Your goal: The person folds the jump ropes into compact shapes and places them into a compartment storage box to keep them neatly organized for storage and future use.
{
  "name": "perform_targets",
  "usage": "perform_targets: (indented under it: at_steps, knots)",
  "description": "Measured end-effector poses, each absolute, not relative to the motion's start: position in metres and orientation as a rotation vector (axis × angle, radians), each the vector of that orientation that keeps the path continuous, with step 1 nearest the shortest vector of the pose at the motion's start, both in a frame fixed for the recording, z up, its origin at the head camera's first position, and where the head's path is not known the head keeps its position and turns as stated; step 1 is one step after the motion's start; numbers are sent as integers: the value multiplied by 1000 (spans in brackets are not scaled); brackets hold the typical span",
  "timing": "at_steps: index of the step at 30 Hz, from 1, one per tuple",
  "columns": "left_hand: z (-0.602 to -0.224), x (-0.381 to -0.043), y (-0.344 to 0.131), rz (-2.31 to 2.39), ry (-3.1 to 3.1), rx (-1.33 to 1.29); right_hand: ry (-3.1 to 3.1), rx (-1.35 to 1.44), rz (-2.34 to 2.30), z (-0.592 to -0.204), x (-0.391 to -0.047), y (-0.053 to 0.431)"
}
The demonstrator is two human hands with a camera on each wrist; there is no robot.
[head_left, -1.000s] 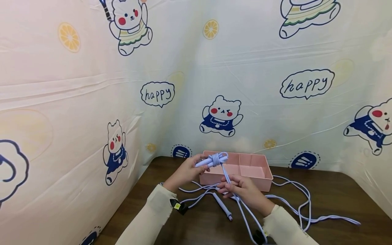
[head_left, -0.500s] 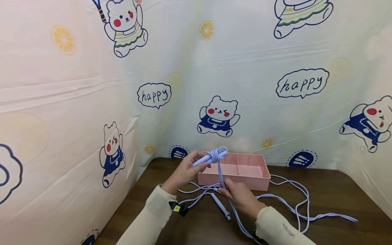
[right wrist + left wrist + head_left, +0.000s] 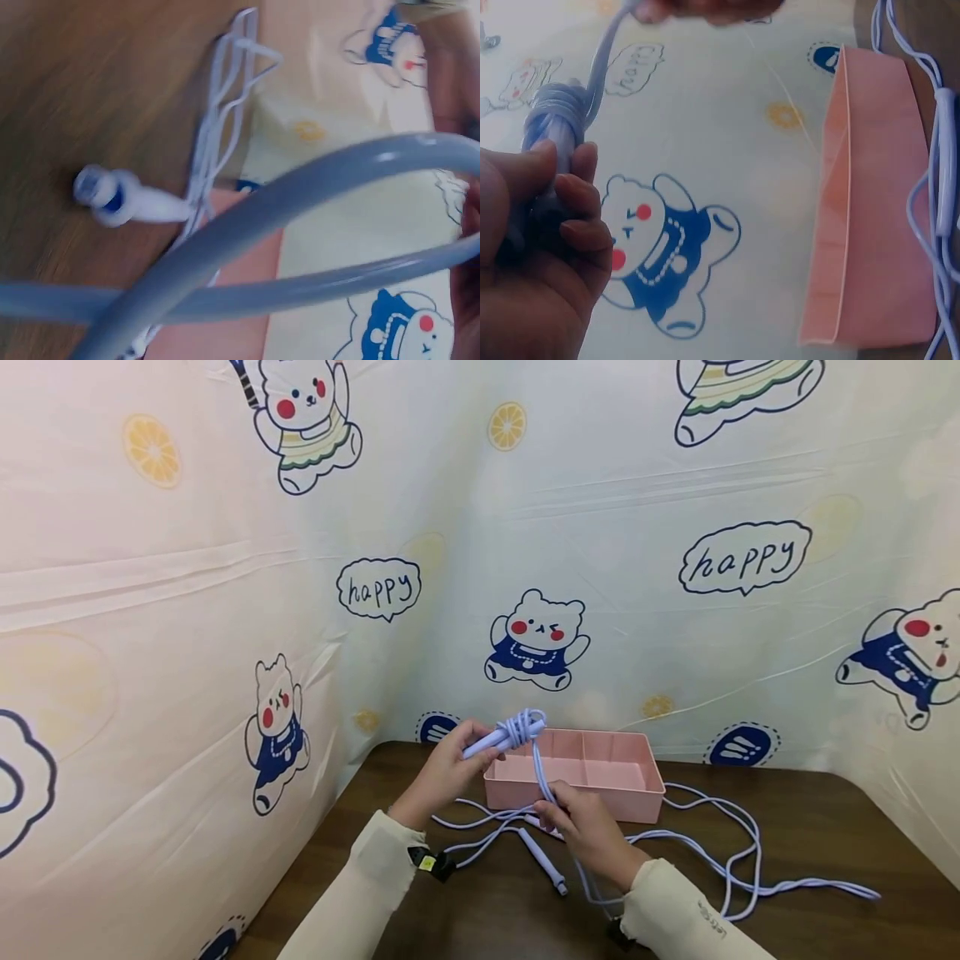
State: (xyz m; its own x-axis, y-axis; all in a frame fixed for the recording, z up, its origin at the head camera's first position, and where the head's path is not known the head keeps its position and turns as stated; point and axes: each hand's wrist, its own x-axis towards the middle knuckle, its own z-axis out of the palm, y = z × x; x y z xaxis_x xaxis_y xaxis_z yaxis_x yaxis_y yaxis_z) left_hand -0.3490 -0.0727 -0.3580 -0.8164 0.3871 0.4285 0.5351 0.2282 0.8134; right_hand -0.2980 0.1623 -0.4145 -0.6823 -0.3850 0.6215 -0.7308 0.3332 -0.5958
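In the head view, my left hand (image 3: 450, 767) grips the paired handles of a lavender jump rope (image 3: 519, 729). Several turns of its cord wrap round the handles, and a small loop stands at their far end. My right hand (image 3: 592, 831), lower and to the right, grips the doubled cord (image 3: 539, 772) running down from the wraps. The left wrist view shows thumb and fingers curled round the handles below the coils (image 3: 557, 112), with the right hand (image 3: 712, 9) pinching cord above. Close to the right wrist camera, loose cord (image 3: 300, 202) crosses the picture.
Behind the hands, a pink divided box (image 3: 577, 802) sits on the dark wooden table (image 3: 465, 918). A second lavender jump rope lies in front of it, one handle (image 3: 543, 860) near the middle, with more cord (image 3: 757, 860) spread right. Printed cloth (image 3: 450, 485) encloses the table.
My right hand has gone from loosely spread fingers to gripping the doubled cord. The wrapped handles have shifted slightly left and up, and the trailing cord below has drawn up.
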Motion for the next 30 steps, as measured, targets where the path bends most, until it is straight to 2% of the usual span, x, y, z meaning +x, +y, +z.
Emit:
perform_targets:
  at_steps: [5, 11, 16, 30]
  knots:
    - [-359, -353, -79, -1558, -2367, -821, -2285, 1045, 1567, -397, -292, 175]
    - [-365, -354, -73, -1225, -2445, -775, -2481, 1187, 945, -380, -288, 181]
    - [-375, -351, -62, -1068, -2523, -835, -2447, 1308, 471, -368, -282, 179]
    - [-383, -336, -49, -939, -2750, -1176, -2246, 1437, 241, -342, -305, 184]
